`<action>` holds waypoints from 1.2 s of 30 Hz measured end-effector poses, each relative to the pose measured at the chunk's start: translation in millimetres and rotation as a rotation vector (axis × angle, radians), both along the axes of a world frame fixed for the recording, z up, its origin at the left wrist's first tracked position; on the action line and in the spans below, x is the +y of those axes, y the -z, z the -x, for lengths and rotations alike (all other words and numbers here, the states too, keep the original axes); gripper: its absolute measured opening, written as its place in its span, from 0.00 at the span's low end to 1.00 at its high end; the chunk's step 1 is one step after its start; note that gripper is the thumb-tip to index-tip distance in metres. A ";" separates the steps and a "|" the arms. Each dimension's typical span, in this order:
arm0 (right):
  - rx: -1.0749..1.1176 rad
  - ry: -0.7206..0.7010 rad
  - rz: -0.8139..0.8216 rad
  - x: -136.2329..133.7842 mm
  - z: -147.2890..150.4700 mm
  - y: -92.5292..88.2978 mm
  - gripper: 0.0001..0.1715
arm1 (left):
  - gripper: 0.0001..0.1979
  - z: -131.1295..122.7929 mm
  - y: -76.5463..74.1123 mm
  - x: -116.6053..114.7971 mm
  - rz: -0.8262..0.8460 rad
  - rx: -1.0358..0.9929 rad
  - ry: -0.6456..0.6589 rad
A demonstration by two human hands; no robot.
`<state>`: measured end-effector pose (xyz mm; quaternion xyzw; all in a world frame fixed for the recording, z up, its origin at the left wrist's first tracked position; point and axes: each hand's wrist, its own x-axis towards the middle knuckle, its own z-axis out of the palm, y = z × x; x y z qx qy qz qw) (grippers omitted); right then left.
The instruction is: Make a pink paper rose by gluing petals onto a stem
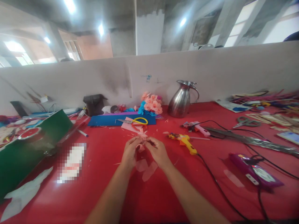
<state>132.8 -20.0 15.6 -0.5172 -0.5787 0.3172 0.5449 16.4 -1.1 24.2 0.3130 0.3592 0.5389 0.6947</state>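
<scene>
My left hand point(130, 151) and my right hand point(158, 151) meet over the middle of the red table point(105, 199). Both have their fingers closed on a small piece of pink paper point(140, 147), pinched at the fingertips. Its exact shape is partly hidden by the fingers. Several cut pink paper petals point(149, 171) lie flat just below the hands. Beyond the fingertips, scissors with yellow handles point(140, 120) rest on a pink paper sheet point(127, 125) and a blue board point(105, 121). Off to the right of my right hand lies a yellow glue gun point(187, 144).
Pink paper flowers point(152, 105) and a steel jug point(181, 101) stand by the back wall. On the right are a pink glue gun point(202, 129), a purple power strip point(255, 172) with cords, and grey-handled scissors point(249, 121). A green board point(25, 157) leans at left.
</scene>
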 end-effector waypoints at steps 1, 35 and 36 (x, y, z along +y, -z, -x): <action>-0.011 -0.003 -0.005 -0.6 0.4 -0.2 0.08 | 0.06 -0.2 0.3 -0.2 -0.005 0.008 -0.003; 0.463 0.015 0.110 0.0 -3.0 -8.1 0.05 | 0.09 2.6 -2.2 1.4 0.037 -0.173 0.195; 0.498 0.019 0.126 0.8 -3.0 -7.6 0.04 | 0.09 2.5 -2.2 0.9 0.031 -0.163 0.216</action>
